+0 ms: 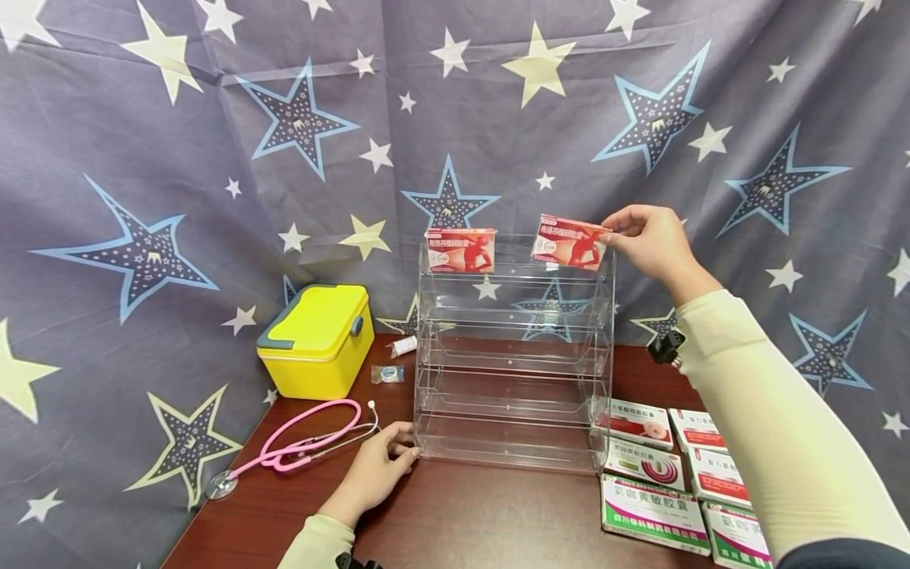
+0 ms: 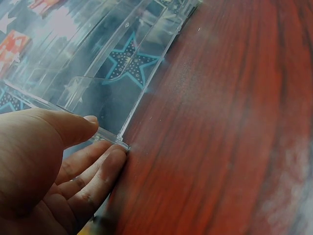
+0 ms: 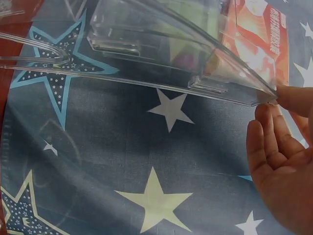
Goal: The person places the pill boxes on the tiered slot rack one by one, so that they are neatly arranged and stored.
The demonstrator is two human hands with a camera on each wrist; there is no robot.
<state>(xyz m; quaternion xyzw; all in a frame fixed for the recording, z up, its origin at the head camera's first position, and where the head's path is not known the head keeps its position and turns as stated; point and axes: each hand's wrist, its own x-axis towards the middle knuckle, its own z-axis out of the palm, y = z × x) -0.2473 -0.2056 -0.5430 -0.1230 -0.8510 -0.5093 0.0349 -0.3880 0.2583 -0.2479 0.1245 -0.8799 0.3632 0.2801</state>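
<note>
A clear acrylic tiered rack [image 1: 508, 407] stands on the dark red wooden table. My right hand [image 1: 654, 241] pinches the right end of a red and white medicine box [image 1: 569, 243] at the rack's top right. That box tilts slightly, its right end lower, and the right wrist view shows it behind the clear side panel. A matching red medicine box [image 1: 460, 251] sits upright at the left of the top tier. Down at the rack's front left corner, my left hand [image 1: 380, 466] grips the edge between thumb and fingers, as the left wrist view [image 2: 73, 166] shows.
Several medicine boxes [image 1: 654, 514] lie in rows right of the rack, partly behind my right sleeve. To the left are a yellow lidded case [image 1: 313, 348], a pink stethoscope [image 1: 284, 454] and two small wrapped items [image 1: 387, 374]. A star-printed curtain [image 1: 455, 103] hangs behind.
</note>
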